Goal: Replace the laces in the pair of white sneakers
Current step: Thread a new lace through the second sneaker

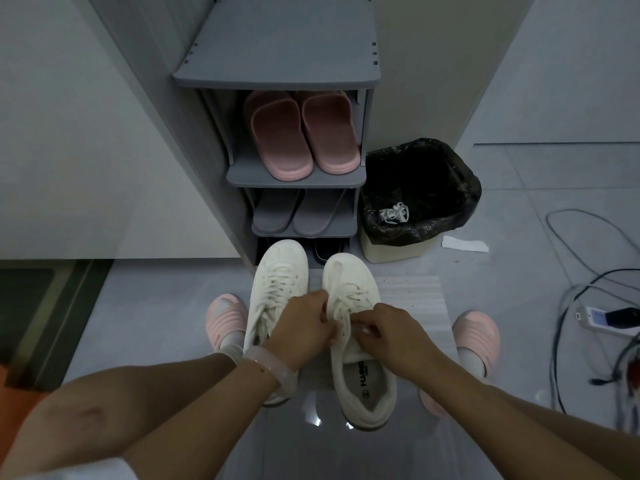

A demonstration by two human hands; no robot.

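Both hands work the right sneaker [360,341]: the left hand [304,327] and right hand [391,334] each pinch its lace [337,306] near the upper eyelets, the left sneaker [277,292] just beside them. An uneven pull could leave lopsided ends or slip the lace free.

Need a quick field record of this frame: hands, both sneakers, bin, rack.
left hand: grips the lace area of the right sneaker
right hand: pinches a lace at the same sneaker's eyelets
right sneaker: on the floor, partly laced, tongue and insole visible
left sneaker: beside it, laced
bin: black liner, white laces inside
shoe rack: pink slippers above, grey slippers below
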